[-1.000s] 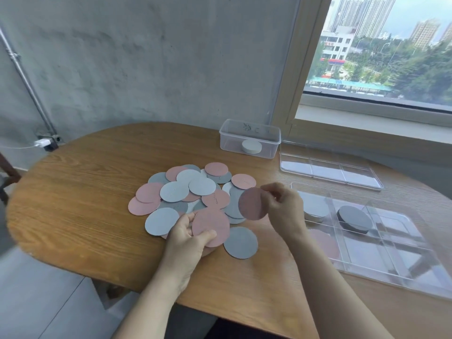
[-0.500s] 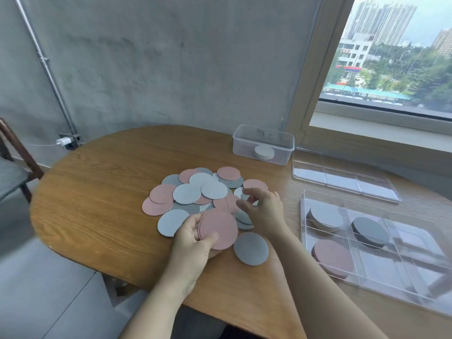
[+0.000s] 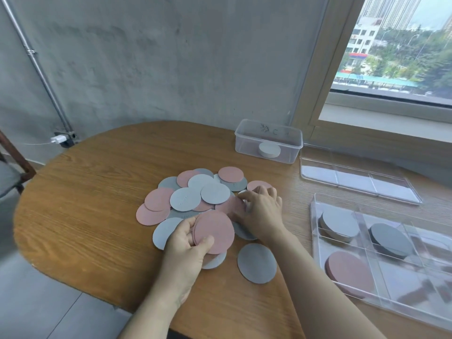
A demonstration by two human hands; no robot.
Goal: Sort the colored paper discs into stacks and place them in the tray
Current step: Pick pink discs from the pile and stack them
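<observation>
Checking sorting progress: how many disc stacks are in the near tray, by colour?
Light grey stack: 1
Dark grey stack: 1
Pink stack: 1
Total: 3

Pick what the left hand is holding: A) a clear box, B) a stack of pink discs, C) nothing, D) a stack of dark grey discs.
B: the left hand grips a stack of pink discs, thumb on its top face, while the right hand pinches a single pink disc at the pile.
</observation>
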